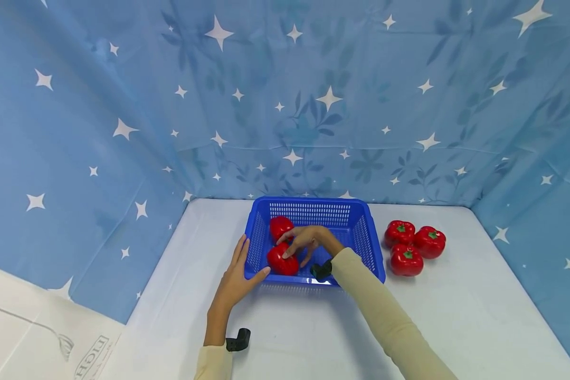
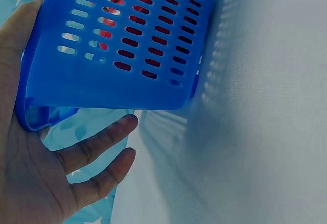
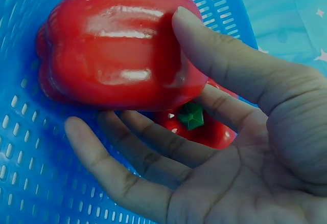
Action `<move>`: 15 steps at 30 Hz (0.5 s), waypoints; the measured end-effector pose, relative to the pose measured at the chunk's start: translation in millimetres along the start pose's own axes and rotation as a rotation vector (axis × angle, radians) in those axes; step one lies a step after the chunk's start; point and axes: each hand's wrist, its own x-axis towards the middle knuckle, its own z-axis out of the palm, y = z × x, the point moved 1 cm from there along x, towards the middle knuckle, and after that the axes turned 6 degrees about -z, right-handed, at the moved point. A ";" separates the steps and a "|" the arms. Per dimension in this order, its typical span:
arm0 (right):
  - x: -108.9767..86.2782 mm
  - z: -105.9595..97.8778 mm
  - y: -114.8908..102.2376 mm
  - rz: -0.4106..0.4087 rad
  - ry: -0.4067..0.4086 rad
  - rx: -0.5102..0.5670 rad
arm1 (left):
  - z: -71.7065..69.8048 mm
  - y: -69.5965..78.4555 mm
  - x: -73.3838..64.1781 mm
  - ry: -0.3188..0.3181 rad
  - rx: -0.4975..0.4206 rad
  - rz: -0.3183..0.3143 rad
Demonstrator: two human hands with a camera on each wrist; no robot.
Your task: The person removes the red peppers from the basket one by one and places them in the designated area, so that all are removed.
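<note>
A blue basket (image 1: pixel 313 204) with slotted walls stands on the white table. Inside it at the left are two red bell peppers, a rear one (image 1: pixel 280 227) and a nearer one (image 1: pixel 281 261). My right hand (image 1: pixel 307 240) reaches into the basket and holds the nearer pepper (image 3: pixel 117 45) between thumb and fingers. In the right wrist view this pepper lies on its side, and the other pepper's green stem (image 3: pixel 191 116) shows behind. My left hand (image 1: pixel 235 282) rests against the basket's front left corner, fingers straight along the outside and thumb along the front rim.
Three red bell peppers (image 1: pixel 407 259) with green stems stand grouped on the table (image 1: pixel 285 332), right of the basket. A blue curtain (image 1: pixel 285 126) with white stars hangs behind and at both sides. A white printed sheet (image 1: pixel 38 327) lies at lower left.
</note>
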 end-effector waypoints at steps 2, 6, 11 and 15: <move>2.3 -0.8 0.8 -0.002 -0.004 -0.005 | -0.1 -0.3 0.1 -0.001 0.001 -0.004; 3.9 -0.9 3.0 -0.005 -0.016 -0.011 | -0.2 0.2 -1.2 -0.008 0.002 -0.016; 1.4 -1.5 0.2 -0.015 -0.008 -0.018 | -0.5 0.8 0.0 0.002 0.002 -0.013; 0.6 -1.5 -1.3 -0.022 -0.015 -0.036 | -0.6 1.2 0.9 0.000 0.005 -0.011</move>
